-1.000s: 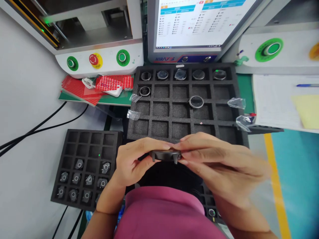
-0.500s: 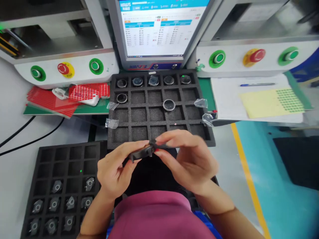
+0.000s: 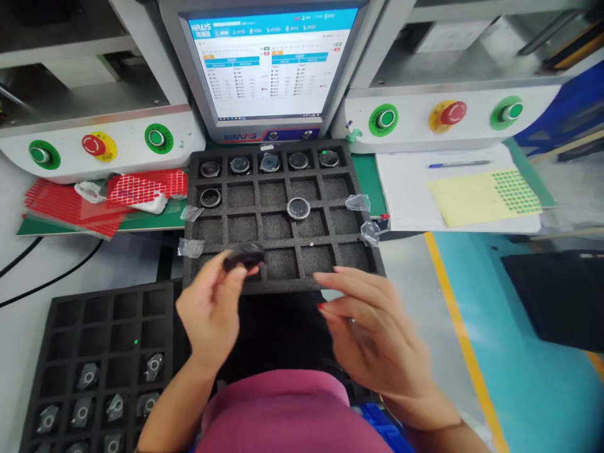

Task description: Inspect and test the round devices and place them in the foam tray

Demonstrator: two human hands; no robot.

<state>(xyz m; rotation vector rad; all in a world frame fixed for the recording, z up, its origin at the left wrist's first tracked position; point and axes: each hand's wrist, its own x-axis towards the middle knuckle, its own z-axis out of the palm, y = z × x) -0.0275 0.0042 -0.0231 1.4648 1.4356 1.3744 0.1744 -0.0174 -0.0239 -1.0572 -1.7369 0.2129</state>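
Observation:
My left hand is closed on a small, dark, rounded watch case, held tilted over the near left edge of a black foam tray. Its underside is partly covered by my fingers. My right hand is off to the right, apart from the case and slightly blurred. A tiny red piece shows at the tips of its thumb and a finger, while the other fingers stretch forward. In the tray, a round watch face with a silver rim rests across a divider.
Several round watch faces fill the tray's back row, such as one. A second foam tray at lower left holds wrapped parts. Behind stand a monitor and button panels. Red sticker sheets lie left, a pen right.
My hands have separated. The left hand has carried the watch case up and left, and the right hand has drawn back from it. The whole view has shifted slightly.

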